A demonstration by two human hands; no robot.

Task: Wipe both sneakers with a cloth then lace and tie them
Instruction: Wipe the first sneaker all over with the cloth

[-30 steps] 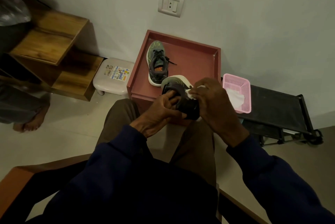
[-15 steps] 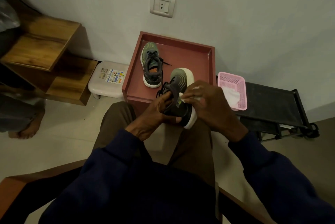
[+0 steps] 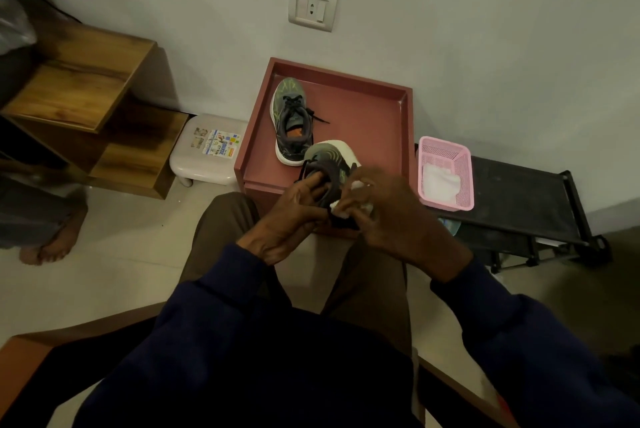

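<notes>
A grey-green sneaker (image 3: 327,159) with a white sole is held over my knees, toe pointing away. My left hand (image 3: 289,216) grips its heel collar from the left. My right hand (image 3: 388,216) holds a white cloth (image 3: 341,209) against the shoe's right side near the heel; most of the cloth is hidden under my fingers. The other sneaker (image 3: 291,123) stands upright on the red-brown tray table (image 3: 374,116), its black laces loose.
A pink mesh basket (image 3: 446,157) with a white cloth inside sits on a black rack (image 3: 530,192) to the right. A small white stool (image 3: 207,150) and wooden shelves (image 3: 86,109) stand to the left. Someone's bare foot (image 3: 52,244) rests on the floor far left.
The held sneaker has turned so its toe and upper face up more. My right hand with the cloth has slid toward the heel, blurred with motion.
</notes>
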